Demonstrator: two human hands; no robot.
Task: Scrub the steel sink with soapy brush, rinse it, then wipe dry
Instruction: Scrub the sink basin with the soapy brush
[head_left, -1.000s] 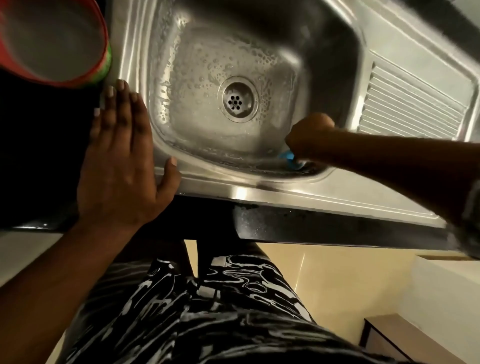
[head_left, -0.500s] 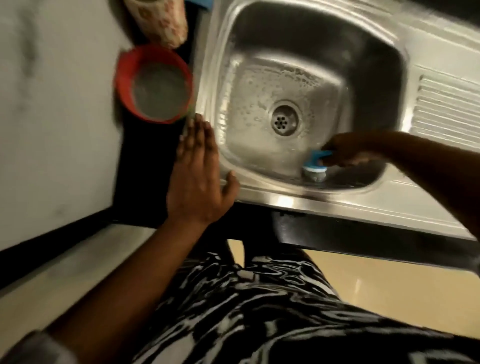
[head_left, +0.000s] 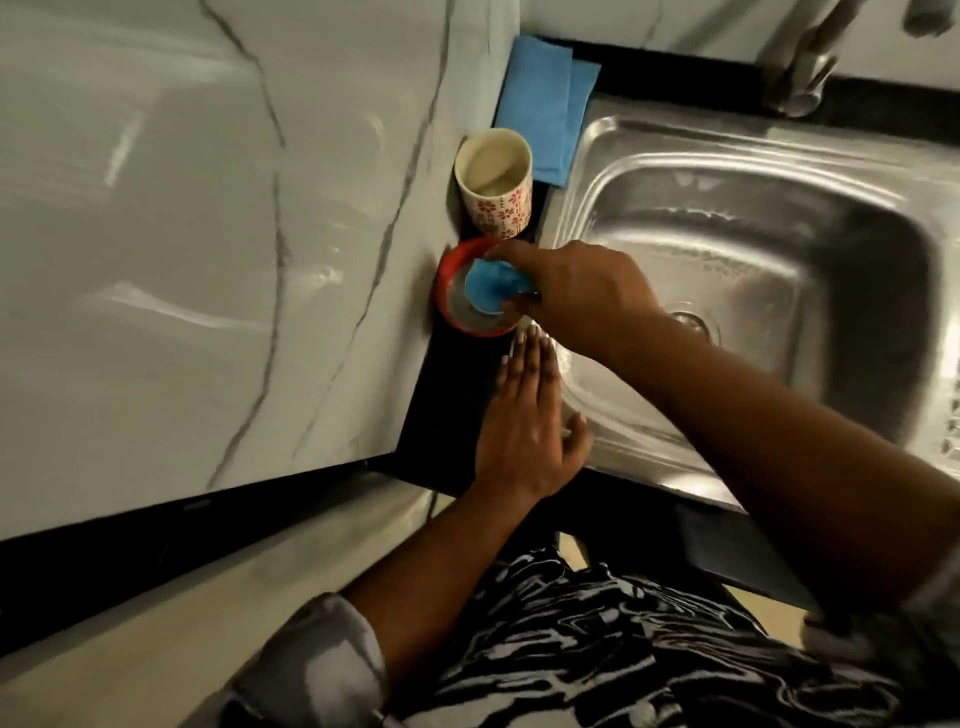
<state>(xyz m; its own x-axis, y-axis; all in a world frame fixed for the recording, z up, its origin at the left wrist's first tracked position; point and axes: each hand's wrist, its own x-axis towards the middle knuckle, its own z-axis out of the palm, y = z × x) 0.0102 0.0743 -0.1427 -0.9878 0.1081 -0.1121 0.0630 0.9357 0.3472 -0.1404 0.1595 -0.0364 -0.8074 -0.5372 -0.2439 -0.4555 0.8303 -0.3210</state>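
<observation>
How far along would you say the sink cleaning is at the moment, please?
Partly scrubbed: the stainless steel sink shows faint soapy speckles on its basin wall. In hand: the right hand holds the blue scrubbing brush in the red-rimmed round bowl, while the left hand rests flat at the sink's edge. Left: probably more scrubbing, the rinse, and drying; the folded blue cloth lies unused beside the sink.

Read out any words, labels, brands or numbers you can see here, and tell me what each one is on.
No text can be read in this view.
The cup has only a red flower pattern, no letters.
The bowl, brush, cloth, sink and tap show no print, and the picture is slightly blurred.
</observation>
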